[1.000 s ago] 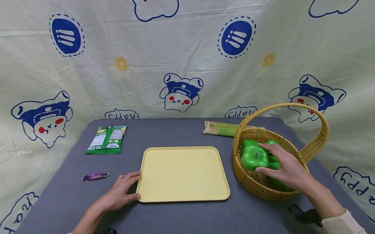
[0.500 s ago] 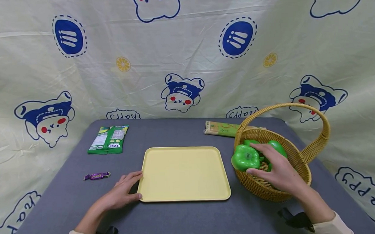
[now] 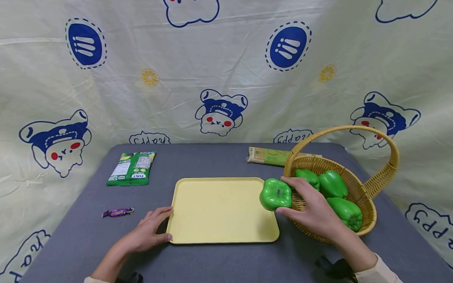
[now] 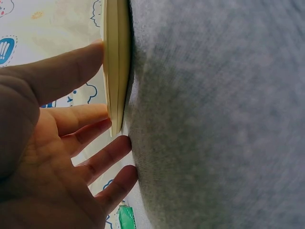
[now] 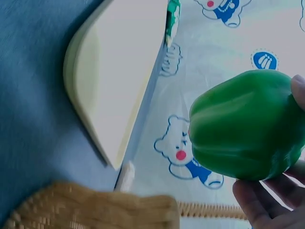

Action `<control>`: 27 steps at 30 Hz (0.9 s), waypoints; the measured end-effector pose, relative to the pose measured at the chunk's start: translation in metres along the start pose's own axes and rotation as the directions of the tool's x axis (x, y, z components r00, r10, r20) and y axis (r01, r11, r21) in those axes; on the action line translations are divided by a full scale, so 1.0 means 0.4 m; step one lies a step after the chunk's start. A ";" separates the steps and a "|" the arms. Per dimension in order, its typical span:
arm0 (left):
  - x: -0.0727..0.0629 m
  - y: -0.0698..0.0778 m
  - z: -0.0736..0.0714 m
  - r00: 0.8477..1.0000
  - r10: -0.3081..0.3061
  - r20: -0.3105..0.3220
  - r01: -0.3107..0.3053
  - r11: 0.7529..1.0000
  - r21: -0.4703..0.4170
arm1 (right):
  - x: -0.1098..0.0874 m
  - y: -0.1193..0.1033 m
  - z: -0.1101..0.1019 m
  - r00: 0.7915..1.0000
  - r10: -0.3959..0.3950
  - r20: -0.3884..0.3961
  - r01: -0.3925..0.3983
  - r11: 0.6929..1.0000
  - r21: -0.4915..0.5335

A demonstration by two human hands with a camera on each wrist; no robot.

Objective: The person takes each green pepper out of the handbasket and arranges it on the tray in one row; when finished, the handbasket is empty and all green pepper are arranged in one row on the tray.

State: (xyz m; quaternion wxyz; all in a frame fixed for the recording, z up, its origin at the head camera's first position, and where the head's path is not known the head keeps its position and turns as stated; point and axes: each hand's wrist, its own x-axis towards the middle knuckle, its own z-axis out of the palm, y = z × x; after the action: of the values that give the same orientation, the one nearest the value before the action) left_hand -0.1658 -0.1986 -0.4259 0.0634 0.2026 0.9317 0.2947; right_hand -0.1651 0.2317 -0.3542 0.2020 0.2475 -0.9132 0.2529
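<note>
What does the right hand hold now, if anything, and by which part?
The right hand holds a green pepper by its opposite sides.

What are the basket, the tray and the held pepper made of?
Basket: woven wicker or plastic imitation, by its braided strands.
Tray: probably smooth plastic, evenly yellow with rounded corners.
Pepper: glossy, bright green skin; real or plastic, I can't tell.

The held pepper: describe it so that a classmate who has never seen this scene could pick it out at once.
On the grey table, in the head view, find the basket at right. Just left of it, by the right edge of the tray, the right grip holds a green pepper. It alone is held; the other peppers in view lie inside the basket.
</note>
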 end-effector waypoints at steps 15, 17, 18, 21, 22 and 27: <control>0.006 0.000 -0.003 1.000 -0.017 0.007 0.018 1.000 -0.007 | 0.044 -0.041 0.086 0.998 0.002 0.062 -0.009 0.994 0.111; 0.006 0.002 -0.004 1.000 -0.018 0.007 0.019 1.000 -0.008 | 0.050 -0.045 0.096 0.997 -0.001 0.073 -0.009 0.991 0.130; 0.006 0.002 -0.005 1.000 -0.019 0.008 0.019 1.000 -0.010 | 0.052 -0.047 0.101 0.997 -0.004 0.077 -0.006 0.991 0.136; 0.007 0.003 -0.006 1.000 -0.020 0.009 0.020 1.000 -0.011 | 0.058 -0.055 0.115 0.996 -0.008 0.092 -0.007 0.987 0.161; 0.007 0.003 -0.006 1.000 -0.019 0.009 0.019 1.000 -0.010 | 0.060 -0.059 0.120 0.995 -0.010 0.098 -0.007 0.986 0.169; 0.007 0.002 -0.005 1.000 -0.010 0.004 0.010 1.000 -0.003 | 0.068 -0.073 0.145 0.994 -0.025 0.111 0.004 0.982 0.189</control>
State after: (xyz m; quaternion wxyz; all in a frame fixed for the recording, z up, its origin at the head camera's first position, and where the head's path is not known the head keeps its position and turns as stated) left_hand -0.1685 -0.1978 -0.4236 0.0672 0.1984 0.9322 0.2952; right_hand -0.1847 0.1677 -0.3759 0.1275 0.2859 -0.8933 0.3224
